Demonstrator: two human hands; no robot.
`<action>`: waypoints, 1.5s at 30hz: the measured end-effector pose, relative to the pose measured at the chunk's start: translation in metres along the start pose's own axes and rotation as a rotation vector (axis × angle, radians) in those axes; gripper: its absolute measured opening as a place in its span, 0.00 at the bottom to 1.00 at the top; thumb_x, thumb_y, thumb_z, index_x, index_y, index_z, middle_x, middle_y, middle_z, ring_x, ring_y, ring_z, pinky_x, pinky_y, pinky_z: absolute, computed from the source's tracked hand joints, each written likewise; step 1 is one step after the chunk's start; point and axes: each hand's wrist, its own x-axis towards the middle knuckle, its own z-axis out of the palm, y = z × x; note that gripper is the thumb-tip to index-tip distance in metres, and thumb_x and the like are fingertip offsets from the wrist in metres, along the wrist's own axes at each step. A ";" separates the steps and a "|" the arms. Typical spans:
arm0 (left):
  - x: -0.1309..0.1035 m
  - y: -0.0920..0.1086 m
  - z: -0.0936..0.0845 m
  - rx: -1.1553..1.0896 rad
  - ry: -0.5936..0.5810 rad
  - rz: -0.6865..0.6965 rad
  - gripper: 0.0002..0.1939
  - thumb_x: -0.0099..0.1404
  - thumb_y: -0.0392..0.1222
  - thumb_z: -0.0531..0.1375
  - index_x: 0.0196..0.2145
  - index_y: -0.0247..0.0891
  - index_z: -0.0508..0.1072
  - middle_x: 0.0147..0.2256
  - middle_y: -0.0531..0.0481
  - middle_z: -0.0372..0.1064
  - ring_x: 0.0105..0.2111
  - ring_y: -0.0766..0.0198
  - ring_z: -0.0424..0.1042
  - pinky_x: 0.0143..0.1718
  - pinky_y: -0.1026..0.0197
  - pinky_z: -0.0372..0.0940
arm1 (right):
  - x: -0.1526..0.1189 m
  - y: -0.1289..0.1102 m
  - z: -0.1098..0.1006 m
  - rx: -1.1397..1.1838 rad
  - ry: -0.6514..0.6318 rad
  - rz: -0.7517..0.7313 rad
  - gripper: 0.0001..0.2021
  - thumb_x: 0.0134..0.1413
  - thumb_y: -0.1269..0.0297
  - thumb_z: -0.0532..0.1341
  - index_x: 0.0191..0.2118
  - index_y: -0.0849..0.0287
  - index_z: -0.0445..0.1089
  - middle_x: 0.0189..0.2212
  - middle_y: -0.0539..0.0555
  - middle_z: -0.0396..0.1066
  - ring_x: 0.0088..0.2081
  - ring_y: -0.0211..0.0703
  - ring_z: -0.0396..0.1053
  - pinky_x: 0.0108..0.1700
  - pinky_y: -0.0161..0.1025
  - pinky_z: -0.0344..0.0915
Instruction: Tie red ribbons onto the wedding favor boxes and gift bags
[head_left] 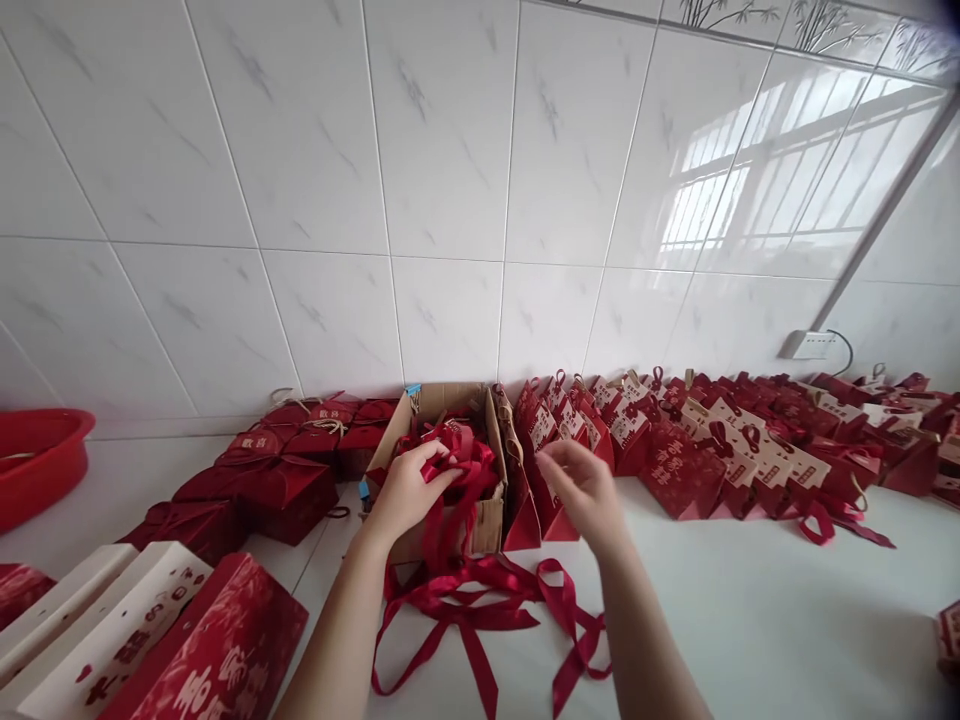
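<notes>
My left hand (409, 490) is over the open cardboard box (484, 525), its fingers closed on red ribbon (472, 460) that fills the box. Lengths of the same ribbon spill over the front edge and lie in loops on the white counter (750, 610). To the right of the box, my right hand (585, 490) hangs in front of a row of small red gift boxes (559, 425), thumb and fingers curved towards each other. Between them I see nothing, and a gap shows at the tips.
Dark red boxes (289, 495) stand left of the cardboard box, with larger red and white boxes (217, 650) nearer me. A red basin (41, 465) sits at far left. Many gift boxes (757, 450) line the tiled wall (450, 200) on the right, below a socket (810, 345).
</notes>
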 end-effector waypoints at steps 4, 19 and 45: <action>-0.007 0.013 0.000 -0.051 -0.046 0.078 0.09 0.63 0.48 0.59 0.33 0.39 0.69 0.34 0.53 0.72 0.36 0.63 0.70 0.41 0.64 0.63 | 0.005 0.004 0.041 0.067 -0.110 0.009 0.13 0.54 0.54 0.63 0.34 0.59 0.75 0.28 0.54 0.73 0.26 0.38 0.65 0.27 0.35 0.61; -0.011 0.010 0.000 -0.020 -0.062 0.051 0.15 0.63 0.40 0.58 0.49 0.43 0.65 0.45 0.46 0.73 0.48 0.55 0.73 0.51 0.53 0.67 | 0.012 0.010 0.040 0.498 0.116 0.125 0.14 0.50 0.53 0.66 0.29 0.59 0.69 0.24 0.48 0.68 0.27 0.36 0.64 0.31 0.34 0.62; -0.045 0.064 0.002 -0.285 0.327 0.585 0.10 0.59 0.25 0.63 0.35 0.39 0.72 0.32 0.52 0.72 0.35 0.65 0.72 0.38 0.61 0.69 | -0.020 -0.032 0.029 0.634 -0.092 -0.220 0.07 0.48 0.70 0.70 0.35 0.52 0.77 0.32 0.52 0.75 0.35 0.42 0.73 0.39 0.39 0.72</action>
